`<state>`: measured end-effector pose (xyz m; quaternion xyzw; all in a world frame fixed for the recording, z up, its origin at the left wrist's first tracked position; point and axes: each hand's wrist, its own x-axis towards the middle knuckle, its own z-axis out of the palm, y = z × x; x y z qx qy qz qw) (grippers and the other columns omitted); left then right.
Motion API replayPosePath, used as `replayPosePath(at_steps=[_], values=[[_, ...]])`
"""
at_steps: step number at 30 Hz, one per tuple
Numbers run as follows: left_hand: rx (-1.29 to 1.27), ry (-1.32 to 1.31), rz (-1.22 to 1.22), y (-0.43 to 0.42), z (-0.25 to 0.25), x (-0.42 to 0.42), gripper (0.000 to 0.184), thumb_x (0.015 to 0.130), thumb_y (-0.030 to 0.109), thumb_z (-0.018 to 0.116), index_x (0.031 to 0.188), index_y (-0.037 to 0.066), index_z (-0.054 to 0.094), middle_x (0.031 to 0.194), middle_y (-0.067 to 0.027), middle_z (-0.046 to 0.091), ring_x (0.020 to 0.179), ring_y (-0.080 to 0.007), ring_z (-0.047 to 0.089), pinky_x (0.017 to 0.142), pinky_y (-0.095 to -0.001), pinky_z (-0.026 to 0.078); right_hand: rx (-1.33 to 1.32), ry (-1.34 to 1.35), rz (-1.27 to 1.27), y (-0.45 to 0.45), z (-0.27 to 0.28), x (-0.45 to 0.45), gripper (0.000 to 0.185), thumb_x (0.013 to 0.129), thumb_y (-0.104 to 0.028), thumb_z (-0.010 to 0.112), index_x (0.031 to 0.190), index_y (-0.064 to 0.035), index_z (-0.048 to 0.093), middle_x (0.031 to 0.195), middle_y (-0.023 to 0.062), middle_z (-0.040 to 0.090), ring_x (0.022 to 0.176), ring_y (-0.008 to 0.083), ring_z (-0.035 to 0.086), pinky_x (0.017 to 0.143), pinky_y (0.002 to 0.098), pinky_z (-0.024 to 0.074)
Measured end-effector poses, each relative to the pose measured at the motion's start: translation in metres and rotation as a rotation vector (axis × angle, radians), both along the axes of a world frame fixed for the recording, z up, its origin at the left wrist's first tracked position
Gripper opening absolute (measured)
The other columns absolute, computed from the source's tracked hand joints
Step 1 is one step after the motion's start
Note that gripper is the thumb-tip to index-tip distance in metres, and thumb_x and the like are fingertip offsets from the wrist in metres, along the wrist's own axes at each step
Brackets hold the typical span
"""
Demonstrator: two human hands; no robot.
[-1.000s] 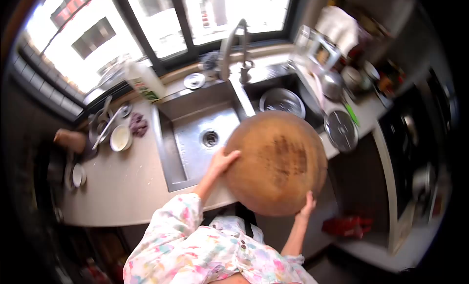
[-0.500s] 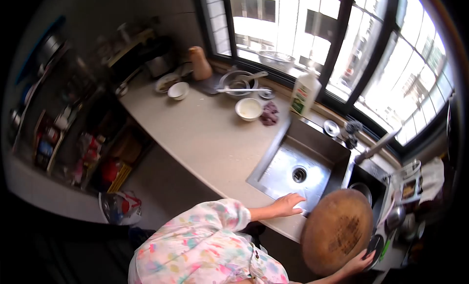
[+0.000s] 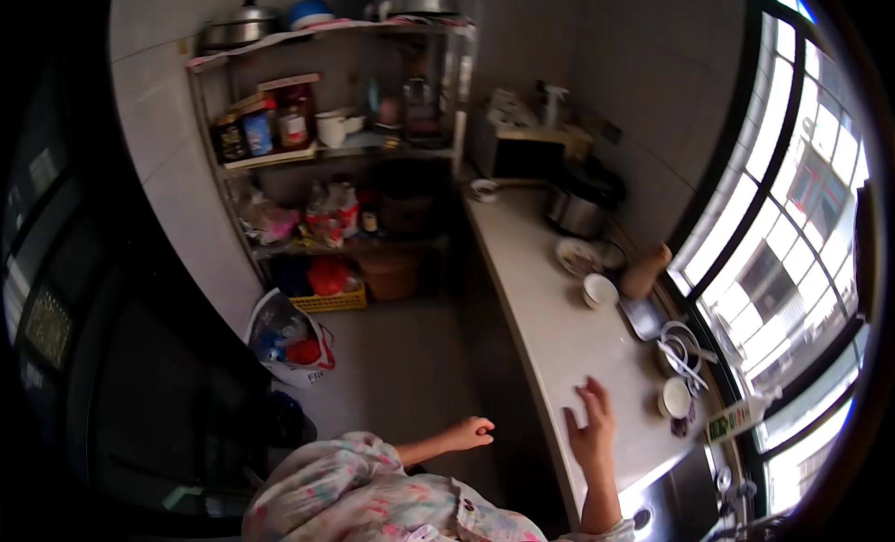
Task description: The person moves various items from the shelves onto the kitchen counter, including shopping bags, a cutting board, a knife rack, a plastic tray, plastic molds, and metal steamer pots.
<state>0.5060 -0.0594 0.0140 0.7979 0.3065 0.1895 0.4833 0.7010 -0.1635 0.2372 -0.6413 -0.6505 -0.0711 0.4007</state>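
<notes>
My left hand [image 3: 469, 434] is in front of my body, over the floor beside the counter's front edge, with its fingers curled in and nothing visible in them. Raised above the pale counter [image 3: 531, 304], my right hand [image 3: 593, 421] has its fingers spread and holds nothing. To the right of it are a white bowl [image 3: 675, 398] and a small purple heap [image 3: 682, 423]. Part of the metal sink [image 3: 679, 500] shows at the lower right. The round wooden board is out of view.
A metal shelf rack [image 3: 345, 155] with pots, jars and bags stands at the back. Near it on the floor is a white bag [image 3: 289, 342]. Along the counter are a rice cooker [image 3: 580, 205], another white bowl [image 3: 599, 291], a squash [image 3: 643, 274] and a white bottle [image 3: 741, 417].
The view has swung left from the sink to the shelves. My right hand has let go of the round board, which has left the view. My left hand's fingers have curled in.
</notes>
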Motion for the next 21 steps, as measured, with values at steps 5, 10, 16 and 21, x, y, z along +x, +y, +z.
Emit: replayPosePath(at_steps=[5, 10, 16, 21], values=[[-0.159, -0.016, 0.267, 0.078, 0.01, -0.083, 0.04, 0.079, 0.027, 0.067, 0.11, 0.003, 0.06, 0.094, -0.01, 0.065, 0.086, -0.0153, 0.061, 0.077, -0.0287, 0.049, -0.069, -0.176, 0.473, 0.117, 0.019, -0.081, 0.036, 0.068, -0.009, 0.07, 0.103, -0.0043, 0.06, 0.119, 0.0167, 0.052, 0.099, 0.0329, 0.057, 0.078, 0.0377, 0.0506], [-0.197, -0.109, 0.457, 0.153, 0.023, -0.114, 0.042, 0.08, 0.03, 0.066, 0.112, 0.004, 0.058, 0.094, -0.0109, 0.066, 0.087, -0.0174, 0.063, 0.076, -0.0294, 0.05, -0.135, -0.206, 0.707, 0.214, 0.018, -0.104, 0.034, 0.071, -0.013, 0.071, 0.103, -0.0056, 0.061, 0.118, 0.0165, 0.053, 0.1, 0.0341, 0.056, 0.081, 0.0387, 0.0495], [-0.235, -0.102, 0.521, 0.254, 0.033, -0.119, 0.039, 0.082, 0.026, 0.067, 0.114, 0.004, 0.058, 0.098, -0.0085, 0.064, 0.086, -0.013, 0.06, 0.077, -0.0259, 0.048, -0.13, -0.23, 0.778, 0.328, 0.017, -0.089, 0.033, 0.069, -0.011, 0.07, 0.1, -0.0041, 0.061, 0.116, 0.0164, 0.054, 0.098, 0.0328, 0.057, 0.079, 0.0372, 0.0507], [-0.187, -0.09, 0.571, 0.351, 0.067, -0.119, 0.039, 0.082, 0.026, 0.066, 0.113, 0.004, 0.059, 0.099, -0.0102, 0.065, 0.087, -0.0158, 0.061, 0.078, -0.0279, 0.049, -0.126, -0.189, 0.745, 0.419, 0.032, -0.071, 0.033, 0.071, -0.013, 0.07, 0.101, -0.0039, 0.061, 0.117, 0.0165, 0.054, 0.102, 0.0328, 0.056, 0.081, 0.0374, 0.0502]])
